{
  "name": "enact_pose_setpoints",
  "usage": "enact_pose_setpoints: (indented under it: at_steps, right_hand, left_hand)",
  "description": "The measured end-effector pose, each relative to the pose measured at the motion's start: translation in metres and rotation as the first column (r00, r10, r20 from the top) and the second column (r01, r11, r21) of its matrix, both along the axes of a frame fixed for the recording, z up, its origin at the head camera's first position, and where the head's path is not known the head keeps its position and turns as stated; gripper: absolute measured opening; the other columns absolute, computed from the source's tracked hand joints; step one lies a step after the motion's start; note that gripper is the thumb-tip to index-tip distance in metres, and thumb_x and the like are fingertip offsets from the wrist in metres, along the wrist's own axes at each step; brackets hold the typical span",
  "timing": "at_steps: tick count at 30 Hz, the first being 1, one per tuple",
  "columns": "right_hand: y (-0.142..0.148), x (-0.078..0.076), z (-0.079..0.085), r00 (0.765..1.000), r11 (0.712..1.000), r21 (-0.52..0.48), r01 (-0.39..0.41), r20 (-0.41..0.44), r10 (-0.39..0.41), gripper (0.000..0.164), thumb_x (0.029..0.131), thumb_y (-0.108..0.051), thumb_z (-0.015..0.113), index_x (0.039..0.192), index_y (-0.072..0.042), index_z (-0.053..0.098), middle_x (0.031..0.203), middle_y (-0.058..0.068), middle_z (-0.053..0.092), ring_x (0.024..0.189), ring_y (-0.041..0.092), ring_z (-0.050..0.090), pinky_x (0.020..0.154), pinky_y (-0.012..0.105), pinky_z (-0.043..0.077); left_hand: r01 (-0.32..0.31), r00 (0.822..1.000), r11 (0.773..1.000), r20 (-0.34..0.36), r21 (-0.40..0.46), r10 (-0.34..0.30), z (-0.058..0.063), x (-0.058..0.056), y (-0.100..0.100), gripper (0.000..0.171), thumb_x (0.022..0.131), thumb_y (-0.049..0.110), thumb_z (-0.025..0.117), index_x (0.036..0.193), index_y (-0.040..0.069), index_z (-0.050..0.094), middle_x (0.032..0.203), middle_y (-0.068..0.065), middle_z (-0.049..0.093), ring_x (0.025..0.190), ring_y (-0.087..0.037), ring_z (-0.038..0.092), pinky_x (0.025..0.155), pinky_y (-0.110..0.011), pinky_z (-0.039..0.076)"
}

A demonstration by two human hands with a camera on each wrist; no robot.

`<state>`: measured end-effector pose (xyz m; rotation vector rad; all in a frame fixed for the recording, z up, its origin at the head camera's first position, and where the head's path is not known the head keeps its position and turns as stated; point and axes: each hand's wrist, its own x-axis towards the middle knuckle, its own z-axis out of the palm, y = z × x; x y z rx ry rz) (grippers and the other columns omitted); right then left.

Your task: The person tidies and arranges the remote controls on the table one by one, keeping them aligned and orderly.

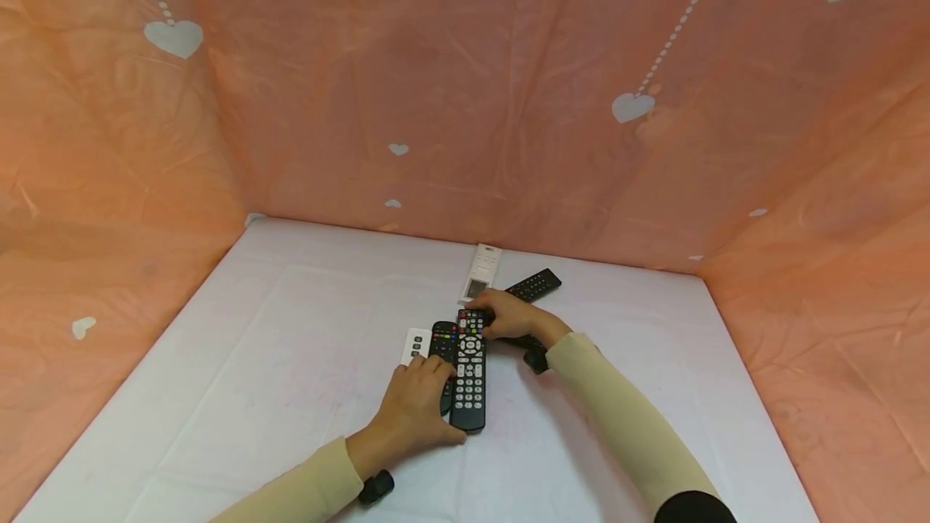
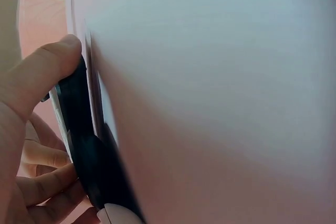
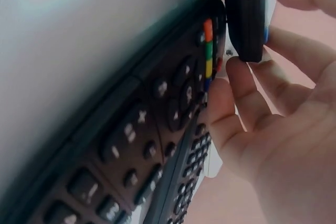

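A black remote control with pale buttons (image 1: 469,370) stands lengthwise between my two hands. My left hand (image 1: 417,402) holds its lower part, thumb at the near end and fingers spread over a second black remote control (image 1: 443,337) close along its left side. With my right hand (image 1: 511,315) I pinch the far end; in the right wrist view that dark end (image 3: 245,19) sits between thumb and fingers. A white remote control (image 1: 416,341) lies left of the pair, partly covered by my left fingers.
Behind the right hand lies a white remote control with a small screen (image 1: 483,266). A black remote control (image 1: 538,285) slants beside it, and another dark one (image 1: 525,341) shows under the right wrist. Orange heart-printed cloth walls (image 1: 450,103) enclose the white table (image 1: 240,394).
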<state>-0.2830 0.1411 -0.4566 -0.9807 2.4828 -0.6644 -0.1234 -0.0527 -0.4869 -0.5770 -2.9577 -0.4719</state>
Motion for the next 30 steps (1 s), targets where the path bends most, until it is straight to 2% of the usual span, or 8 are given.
enact_pose_setpoints:
  at_steps: [5, 16, 21, 26, 30]
  right_hand:
    - [-0.005, -0.001, 0.0, 1.0, 1.0, 0.02, -0.011, -0.011, 0.011, 0.059, 0.079, -0.009, 0.068, 0.136, -0.005, 0.054, 0.129, 0.013, 0.056, 0.116, 0.026, 0.053, 0.102, 0.044, 0.043]
    - [-0.015, 0.002, -0.004, 1.0, 1.0, -0.017, -0.014, -0.014, 0.014, 0.056, 0.08, -0.008, 0.069, 0.134, -0.005, 0.056, 0.133, 0.015, 0.055, 0.12, 0.029, 0.053, 0.105, 0.046, 0.041]
    - [-0.02, 0.003, -0.007, 1.0, 1.0, -0.013, 0.013, -0.024, -0.013, 0.054, 0.081, -0.01, 0.071, 0.133, -0.01, 0.058, 0.13, 0.01, 0.057, 0.116, 0.024, 0.055, 0.101, 0.043, 0.043]
    - [-0.024, 0.004, -0.008, 0.999, 1.0, 0.011, 0.025, -0.048, -0.024, 0.054, 0.08, -0.014, 0.073, 0.132, -0.013, 0.059, 0.129, 0.006, 0.059, 0.112, 0.021, 0.056, 0.093, 0.039, 0.036]
    - [-0.026, 0.004, -0.008, 0.997, 1.0, 0.008, 0.01, -0.072, -0.01, 0.054, 0.077, -0.013, 0.073, 0.13, -0.012, 0.06, 0.125, 0.006, 0.061, 0.104, 0.02, 0.057, 0.085, 0.035, 0.033]
  left_hand:
    - [-0.007, 1.0, 1.0, 0.009, 0.003, 0.007, 0.002, 0.0, -0.004, 0.091, 0.045, 0.066, 0.085, 0.114, 0.01, 0.062, 0.11, -0.003, 0.061, 0.099, -0.023, 0.054, 0.08, -0.042, 0.046]
    - [-0.003, 1.0, 1.0, 0.023, -0.008, 0.003, 0.001, 0.003, -0.016, 0.091, 0.046, 0.065, 0.085, 0.114, 0.008, 0.063, 0.11, -0.004, 0.061, 0.099, -0.023, 0.054, 0.083, -0.043, 0.049]
    - [-0.005, 1.0, 1.0, 0.018, -0.029, 0.005, 0.003, 0.004, -0.02, 0.091, 0.046, 0.064, 0.085, 0.113, 0.007, 0.063, 0.109, -0.004, 0.061, 0.099, -0.023, 0.053, 0.083, -0.043, 0.048]
    - [-0.001, 1.0, 0.999, 0.009, -0.045, 0.002, 0.005, 0.006, -0.022, 0.09, 0.045, 0.064, 0.085, 0.111, 0.007, 0.064, 0.108, -0.004, 0.06, 0.097, -0.023, 0.053, 0.081, -0.041, 0.046]
    - [-0.004, 1.0, 0.998, 0.0, -0.065, 0.004, 0.006, 0.007, -0.023, 0.088, 0.045, 0.064, 0.085, 0.11, 0.008, 0.064, 0.107, -0.004, 0.06, 0.097, -0.023, 0.053, 0.079, -0.04, 0.044]
